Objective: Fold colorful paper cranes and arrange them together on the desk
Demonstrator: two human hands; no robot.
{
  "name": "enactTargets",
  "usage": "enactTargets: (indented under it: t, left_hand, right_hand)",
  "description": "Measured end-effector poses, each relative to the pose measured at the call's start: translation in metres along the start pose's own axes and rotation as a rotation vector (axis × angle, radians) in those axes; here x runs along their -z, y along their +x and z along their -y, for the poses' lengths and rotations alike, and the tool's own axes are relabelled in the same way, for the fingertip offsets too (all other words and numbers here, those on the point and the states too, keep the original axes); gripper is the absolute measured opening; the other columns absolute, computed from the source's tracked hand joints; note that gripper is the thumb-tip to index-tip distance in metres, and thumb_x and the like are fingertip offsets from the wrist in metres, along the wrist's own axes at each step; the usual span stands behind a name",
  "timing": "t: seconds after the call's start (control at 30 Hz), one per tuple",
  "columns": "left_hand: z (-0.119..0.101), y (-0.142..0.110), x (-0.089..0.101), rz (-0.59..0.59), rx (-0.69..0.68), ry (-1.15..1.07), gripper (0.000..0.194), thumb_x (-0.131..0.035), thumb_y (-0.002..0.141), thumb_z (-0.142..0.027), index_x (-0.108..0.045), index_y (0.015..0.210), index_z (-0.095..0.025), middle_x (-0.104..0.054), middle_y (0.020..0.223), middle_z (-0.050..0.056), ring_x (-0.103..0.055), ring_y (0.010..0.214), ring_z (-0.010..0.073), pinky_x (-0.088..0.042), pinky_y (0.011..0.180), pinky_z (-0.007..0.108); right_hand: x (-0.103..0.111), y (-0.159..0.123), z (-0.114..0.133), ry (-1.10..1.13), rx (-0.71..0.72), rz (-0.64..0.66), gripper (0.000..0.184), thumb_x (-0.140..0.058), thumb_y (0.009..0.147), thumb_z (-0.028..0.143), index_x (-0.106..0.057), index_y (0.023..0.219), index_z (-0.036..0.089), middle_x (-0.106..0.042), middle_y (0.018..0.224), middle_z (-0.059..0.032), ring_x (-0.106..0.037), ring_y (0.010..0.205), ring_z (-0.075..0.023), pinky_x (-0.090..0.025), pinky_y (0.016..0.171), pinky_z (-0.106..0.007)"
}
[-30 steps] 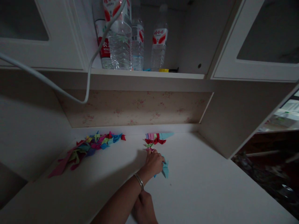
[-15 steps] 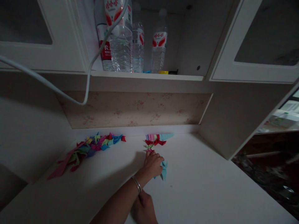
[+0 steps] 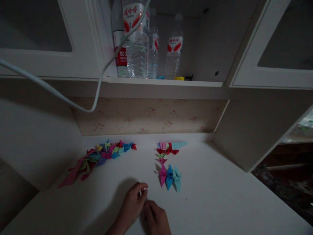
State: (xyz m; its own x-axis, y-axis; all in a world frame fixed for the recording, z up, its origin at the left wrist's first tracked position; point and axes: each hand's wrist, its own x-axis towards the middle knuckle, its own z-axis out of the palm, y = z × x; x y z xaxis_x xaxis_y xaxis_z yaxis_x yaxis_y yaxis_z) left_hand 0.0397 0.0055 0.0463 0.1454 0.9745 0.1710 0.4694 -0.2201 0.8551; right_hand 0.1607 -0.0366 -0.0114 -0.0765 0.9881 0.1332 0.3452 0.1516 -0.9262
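I find my left grip point(image 3: 134, 199) with fingers curled, just beside my right grip point(image 3: 156, 218), likewise folded; I cannot tell whether either is closed on anything. A pink paper piece point(image 3: 162, 176), a blue paper piece point(image 3: 169, 178) and a pale blue paper piece point(image 3: 177, 179) lie in a row on the worktop point(image 3: 215, 195), beyond and apart from both hands, with a multicoloured paper heap point(image 3: 105, 155) to the left

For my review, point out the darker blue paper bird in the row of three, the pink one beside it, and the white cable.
Darker blue paper bird point(image 3: 169, 178): head view, middle of its body.
Pink paper bird point(image 3: 162, 176): head view, middle of its body.
White cable point(image 3: 90, 110): head view, its lowest bend.
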Motion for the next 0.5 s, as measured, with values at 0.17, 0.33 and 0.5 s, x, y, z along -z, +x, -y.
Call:
enactTargets:
  t: [0.17,0.33,0.5]
  left_hand:
    - [0.042,-0.03,0.011,0.01,0.179,-0.176,0.022,-0.058,0.077,-0.038,-0.07,0.08,-0.02,-0.072,0.082,0.005,-0.064,0.078,0.0215,-0.05,0.071,0.027]
    - [0.053,-0.037,0.01,0.054,0.182,-0.236,0.025,-0.058,0.078,-0.041,-0.07,0.077,-0.019,-0.071,0.078,0.005,-0.062,0.075,0.0198,-0.048,0.069,0.024]
    - [0.05,-0.039,0.012,0.083,0.162,-0.251,0.022,-0.056,0.08,-0.037,-0.069,0.077,-0.019,-0.068,0.075,0.003,-0.06,0.072,0.0175,-0.046,0.067,0.023]
  right_hand:
    - [-0.004,0.0,-0.014,-0.063,-0.001,0.022,0.049,-0.033,0.091,0.055,-0.065,0.082,0.018,-0.065,0.064,-0.0036,-0.059,0.058,-0.017,-0.043,0.056,-0.022]
    - [-0.005,0.0,-0.012,-0.102,-0.032,0.047,0.049,-0.033,0.091,0.056,-0.066,0.087,0.019,-0.067,0.068,-0.005,-0.062,0.062,-0.0186,-0.045,0.06,-0.023]
    - [-0.001,-0.002,0.007,-0.094,-0.029,0.033,0.048,-0.033,0.092,0.053,-0.066,0.087,0.019,-0.067,0.072,-0.0058,-0.061,0.066,-0.0186,-0.045,0.064,-0.023]
